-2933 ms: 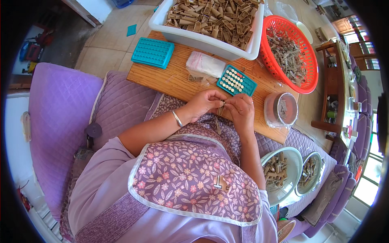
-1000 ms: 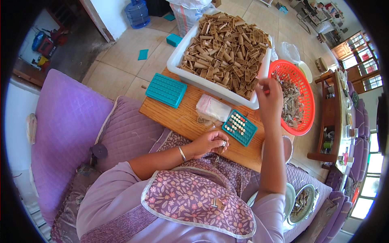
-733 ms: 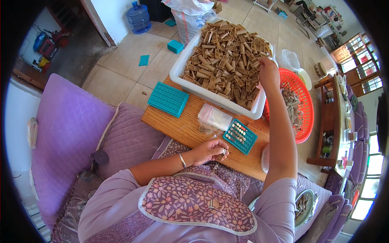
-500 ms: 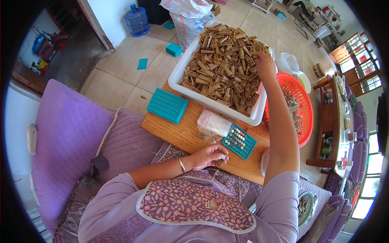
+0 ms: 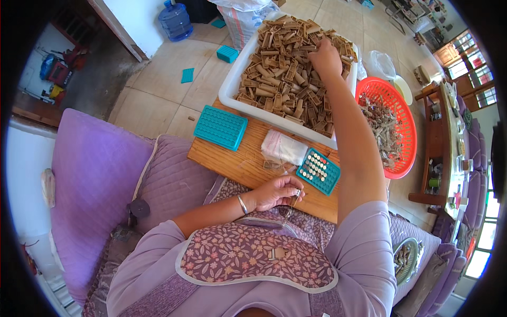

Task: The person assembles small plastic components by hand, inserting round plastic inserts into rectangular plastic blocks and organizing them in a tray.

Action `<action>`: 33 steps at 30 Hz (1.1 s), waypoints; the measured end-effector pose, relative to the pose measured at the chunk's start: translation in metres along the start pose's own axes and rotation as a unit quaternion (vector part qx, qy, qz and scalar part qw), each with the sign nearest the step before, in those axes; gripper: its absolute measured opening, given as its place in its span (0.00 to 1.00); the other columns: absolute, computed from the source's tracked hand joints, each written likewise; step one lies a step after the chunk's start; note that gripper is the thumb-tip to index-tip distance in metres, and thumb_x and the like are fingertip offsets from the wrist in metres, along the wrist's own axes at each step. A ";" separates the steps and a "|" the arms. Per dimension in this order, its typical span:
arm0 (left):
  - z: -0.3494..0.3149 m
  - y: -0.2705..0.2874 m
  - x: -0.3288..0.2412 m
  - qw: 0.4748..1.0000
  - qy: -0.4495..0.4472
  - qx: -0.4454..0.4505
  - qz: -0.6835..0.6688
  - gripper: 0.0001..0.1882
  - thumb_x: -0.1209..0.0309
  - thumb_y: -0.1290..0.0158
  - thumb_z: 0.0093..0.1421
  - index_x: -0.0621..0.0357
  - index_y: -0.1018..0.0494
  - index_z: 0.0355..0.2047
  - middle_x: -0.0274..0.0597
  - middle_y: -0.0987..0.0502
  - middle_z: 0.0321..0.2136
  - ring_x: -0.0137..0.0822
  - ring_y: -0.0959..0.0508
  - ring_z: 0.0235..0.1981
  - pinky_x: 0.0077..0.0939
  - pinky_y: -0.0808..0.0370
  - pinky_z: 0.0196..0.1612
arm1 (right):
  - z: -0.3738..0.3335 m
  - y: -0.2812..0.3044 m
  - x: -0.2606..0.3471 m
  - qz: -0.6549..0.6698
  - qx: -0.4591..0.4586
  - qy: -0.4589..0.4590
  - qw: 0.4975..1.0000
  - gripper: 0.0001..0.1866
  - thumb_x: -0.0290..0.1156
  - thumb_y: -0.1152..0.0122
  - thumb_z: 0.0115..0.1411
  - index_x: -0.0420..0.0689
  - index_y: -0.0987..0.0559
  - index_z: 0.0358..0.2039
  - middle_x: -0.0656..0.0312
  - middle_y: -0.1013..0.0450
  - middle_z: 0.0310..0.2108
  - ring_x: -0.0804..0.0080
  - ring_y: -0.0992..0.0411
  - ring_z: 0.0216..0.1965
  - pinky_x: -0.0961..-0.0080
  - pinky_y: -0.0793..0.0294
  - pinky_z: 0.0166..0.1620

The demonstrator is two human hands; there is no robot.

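Observation:
My left hand [image 5: 279, 193] is closed in a pinch above my lap, on a small pale, shiny piece [image 5: 298, 192]; a thin strand seems to hang below it. In the large white tray [image 5: 231, 100], my right hand [image 5: 326, 57] rests on a heap of small brown trough-shaped pieces [image 5: 280, 79]. Its fingers are curled down, and whatever is between them is hidden. Nearest to my left hand is a teal holed tray [image 5: 330, 179], partly filled with small round whitish pieces. A folded white cloth or bag [image 5: 283, 148] lies beside it.
A stack of teal holed trays [image 5: 221, 127] sits on the left of the wooden table [image 5: 216, 157]. To the right stands an orange-red basket [image 5: 411, 153] with scraps in it. On the floor beyond are a blue water jug [image 5: 176, 22], a woven sack [image 5: 245, 26] and teal blocks [image 5: 227, 53].
My right hand has moved left and farther over the brown heap. My left hand keeps its pinch near the lap. The whole view has shifted slightly.

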State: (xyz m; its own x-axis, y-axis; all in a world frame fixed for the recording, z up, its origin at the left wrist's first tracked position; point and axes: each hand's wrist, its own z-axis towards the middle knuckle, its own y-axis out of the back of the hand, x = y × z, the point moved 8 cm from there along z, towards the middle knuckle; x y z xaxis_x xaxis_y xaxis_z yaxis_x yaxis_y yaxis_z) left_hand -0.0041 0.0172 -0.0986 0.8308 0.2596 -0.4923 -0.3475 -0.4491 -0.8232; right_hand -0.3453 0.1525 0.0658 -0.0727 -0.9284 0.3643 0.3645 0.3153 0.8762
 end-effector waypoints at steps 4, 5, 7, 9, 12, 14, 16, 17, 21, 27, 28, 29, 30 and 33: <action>0.005 -0.001 0.002 1.000 -0.002 -0.005 -0.003 0.10 0.70 0.49 0.64 0.55 0.32 0.45 0.39 0.25 0.42 0.30 0.24 0.44 0.25 0.25 0.47 | -0.060 0.038 -0.026 0.404 0.056 -0.057 0.911 0.16 0.27 0.39 0.51 0.39 0.26 0.41 0.58 0.25 0.32 0.73 0.26 0.30 0.78 0.25 0.35; 0.005 0.003 0.003 1.000 -0.001 -0.010 -0.009 0.10 0.70 0.49 0.64 0.55 0.32 0.45 0.39 0.25 0.42 0.30 0.24 0.44 0.25 0.25 0.47 | -0.087 0.047 -0.020 0.464 0.050 -0.072 0.881 0.13 0.26 0.40 0.53 0.39 0.26 0.40 0.61 0.26 0.30 0.76 0.27 0.29 0.81 0.27 0.33; 0.005 0.009 0.002 0.998 -0.035 -0.018 -0.047 0.10 0.71 0.49 0.63 0.56 0.31 0.45 0.38 0.24 0.41 0.30 0.23 0.42 0.25 0.25 0.45 | -0.149 0.069 -0.013 0.559 0.062 -0.108 0.820 0.09 0.24 0.40 0.56 0.39 0.26 0.38 0.64 0.28 0.27 0.79 0.29 0.27 0.84 0.28 0.31; 0.001 0.003 -0.001 0.997 -0.040 -0.033 -0.050 0.12 0.71 0.50 0.64 0.57 0.31 0.47 0.38 0.24 0.40 0.30 0.22 0.40 0.25 0.24 0.44 | -0.213 0.078 -0.021 0.601 0.091 -0.140 0.782 0.06 0.25 0.40 0.58 0.39 0.27 0.35 0.65 0.29 0.26 0.79 0.30 0.25 0.84 0.29 0.30; 0.003 -0.004 -0.007 0.996 -0.072 -0.040 -0.042 0.13 0.72 0.50 0.64 0.59 0.31 0.48 0.38 0.24 0.40 0.29 0.23 0.41 0.25 0.24 0.45 | -0.299 0.070 -0.036 0.609 0.125 -0.182 0.762 0.07 0.26 0.40 0.58 0.39 0.29 0.32 0.64 0.28 0.27 0.79 0.30 0.25 0.84 0.29 0.30; 0.005 -0.010 -0.015 0.992 -0.123 -0.028 -0.003 0.14 0.71 0.51 0.64 0.59 0.32 0.50 0.38 0.24 0.41 0.31 0.23 0.43 0.27 0.25 0.47 | -0.337 0.064 -0.039 0.617 0.139 -0.196 0.750 0.07 0.26 0.40 0.58 0.39 0.30 0.33 0.63 0.27 0.28 0.79 0.30 0.25 0.84 0.29 0.30; 0.001 -0.017 -0.017 0.991 -0.128 -0.033 0.001 0.14 0.71 0.51 0.64 0.59 0.32 0.50 0.38 0.25 0.42 0.31 0.24 0.44 0.27 0.25 0.48 | -0.367 0.057 -0.043 0.605 0.131 -0.261 0.740 0.08 0.23 0.40 0.58 0.39 0.31 0.36 0.61 0.27 0.30 0.79 0.29 0.27 0.84 0.28 0.31; -0.001 -0.019 -0.017 0.990 -0.136 -0.038 0.005 0.14 0.71 0.51 0.64 0.59 0.32 0.50 0.38 0.25 0.43 0.31 0.24 0.45 0.27 0.25 0.49 | -0.375 0.055 -0.043 0.607 0.131 -0.261 0.740 0.08 0.23 0.40 0.58 0.39 0.31 0.36 0.61 0.27 0.30 0.79 0.29 0.27 0.84 0.28 0.31; -0.010 -0.030 -0.015 0.989 -0.140 -0.047 0.030 0.13 0.72 0.49 0.64 0.58 0.31 0.49 0.36 0.26 0.43 0.28 0.24 0.43 0.25 0.25 0.48 | -0.391 0.062 -0.048 0.557 0.077 -0.196 0.804 0.10 0.17 0.42 0.57 0.37 0.30 0.40 0.61 0.27 0.32 0.78 0.26 0.31 0.84 0.26 0.33; -0.013 -0.029 -0.015 0.981 -0.168 -0.077 0.058 0.14 0.71 0.45 0.61 0.58 0.32 0.47 0.36 0.26 0.41 0.27 0.25 0.44 0.25 0.25 0.48 | -0.395 0.071 -0.051 0.504 0.049 -0.185 0.842 0.10 0.17 0.40 0.56 0.37 0.27 0.39 0.63 0.27 0.33 0.79 0.27 0.33 0.84 0.27 0.36; -0.012 -0.029 -0.015 0.981 -0.169 -0.077 0.058 0.14 0.71 0.45 0.61 0.58 0.32 0.47 0.36 0.26 0.41 0.27 0.25 0.44 0.25 0.25 0.48 | -0.396 0.073 -0.052 0.502 0.039 -0.186 0.844 0.10 0.17 0.40 0.56 0.37 0.27 0.39 0.63 0.27 0.33 0.80 0.27 0.34 0.83 0.27 0.37; -0.012 -0.029 -0.017 0.978 -0.186 -0.071 0.064 0.15 0.72 0.44 0.60 0.58 0.32 0.46 0.36 0.26 0.41 0.27 0.25 0.44 0.25 0.25 0.48 | -0.397 0.075 -0.052 0.500 0.028 -0.188 0.845 0.10 0.17 0.39 0.56 0.37 0.27 0.39 0.63 0.27 0.34 0.80 0.27 0.35 0.83 0.27 0.38; -0.011 -0.030 -0.018 0.974 -0.204 -0.066 0.069 0.16 0.72 0.43 0.59 0.59 0.32 0.46 0.36 0.26 0.40 0.27 0.26 0.44 0.25 0.26 0.49 | -0.399 0.075 -0.050 0.500 0.028 -0.187 0.845 0.10 0.17 0.39 0.56 0.37 0.27 0.39 0.63 0.27 0.34 0.80 0.27 0.35 0.83 0.27 0.38; -0.011 -0.031 -0.023 0.966 -0.231 -0.060 0.100 0.17 0.74 0.41 0.57 0.59 0.32 0.46 0.35 0.26 0.40 0.27 0.26 0.44 0.24 0.26 0.49 | -0.405 0.069 -0.045 0.524 0.029 -0.189 0.830 0.10 0.18 0.38 0.56 0.37 0.26 0.39 0.63 0.27 0.34 0.80 0.27 0.35 0.83 0.27 0.39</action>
State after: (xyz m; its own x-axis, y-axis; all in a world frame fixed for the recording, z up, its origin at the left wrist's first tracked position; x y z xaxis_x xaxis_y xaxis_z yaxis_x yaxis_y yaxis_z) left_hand -0.0074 0.0163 -0.0589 0.4599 0.4983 -0.7350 -0.4058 -0.6183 -0.6731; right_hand 0.0590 0.1369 -0.0180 -0.0338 -0.0142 0.9993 0.3666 0.9300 0.0257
